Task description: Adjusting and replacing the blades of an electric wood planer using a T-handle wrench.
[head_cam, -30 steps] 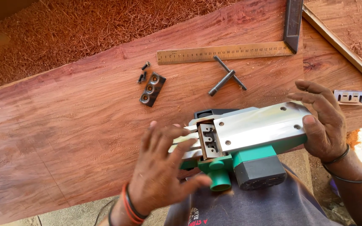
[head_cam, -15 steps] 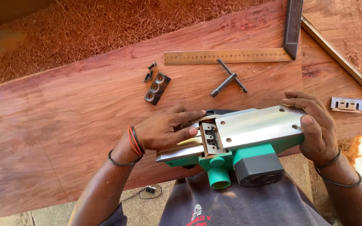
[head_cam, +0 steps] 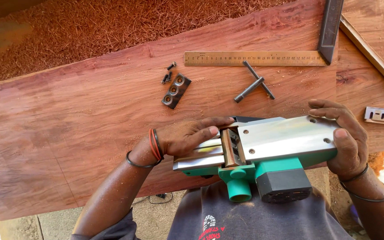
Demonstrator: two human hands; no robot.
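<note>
Presently an electric planer (head_cam: 267,151) lies upside down, its metal sole facing up, at the near edge of the wooden worktop (head_cam: 67,124), partly over the person's lap. Body green, with a round green port and a dark grey block on the near side.

Left hand (head_cam: 192,135): fingers stretched flat, fingertips lying on the front sole plate and reaching the cutter drum slot (head_cam: 233,146). Hand is open, resting on the planer, nothing closed in it. Red and black bands at the wrist.

Right hand (head_cam: 345,138): curled round the rear end of the sole, thumb on top of the plate, fingers over the far edge; it grips the planer.

On the worktop beyond the planer: a dark clamp plate (head_cam: 176,90) with three holes, small bolts (head_cam: 169,73) just beside it, a T-shaped wrench (head_cam: 254,82), and a square (head_cam: 263,58) with its rule lying flat. A planer blade (head_cam: 382,115) lies well to the right, near the right hand. Wood shavings (head_cam: 112,26) cover the far side.
</note>
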